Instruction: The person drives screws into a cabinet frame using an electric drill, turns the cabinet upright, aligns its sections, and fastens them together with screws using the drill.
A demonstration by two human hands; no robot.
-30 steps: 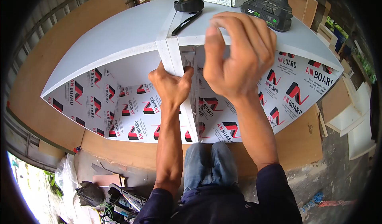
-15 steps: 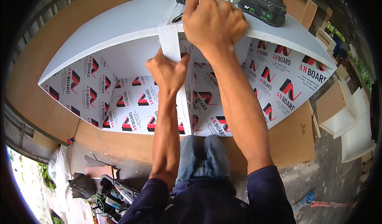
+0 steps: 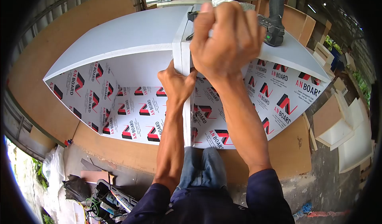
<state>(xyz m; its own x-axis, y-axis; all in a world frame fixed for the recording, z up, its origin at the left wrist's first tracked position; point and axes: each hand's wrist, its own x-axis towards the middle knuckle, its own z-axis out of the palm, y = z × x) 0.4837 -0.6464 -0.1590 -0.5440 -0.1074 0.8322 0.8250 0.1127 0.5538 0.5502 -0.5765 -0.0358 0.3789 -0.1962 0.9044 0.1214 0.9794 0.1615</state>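
Two white-edged upright boards [image 3: 182, 61] stand face to face in the middle of a white cabinet carcass [image 3: 119, 33]. My left hand [image 3: 177, 82] is closed around these boards below the top, fingers partly hidden behind them. Above the top edge, just right of the joint, my right hand [image 3: 229, 41] is raised in a fist. No tool sticks out of it, though its palm side is hidden. A small black object [image 3: 193, 16] lies on the joint beside the fist, partly covered by it. Printed film lines the insides of both compartments.
A cordless drill [image 3: 273, 25] stands on the right part of the top. Plywood sheet [image 3: 286, 156] lies under the carcass. Box-like wooden pieces [image 3: 334, 116] are at the right. Tools and cables [image 3: 107, 200] crowd the floor at lower left, beside a black bag [image 3: 78, 188].
My right fist has lifted off the top edge and come closer to the camera. The left hand keeps its hold on the boards. The whole view has shifted slightly.
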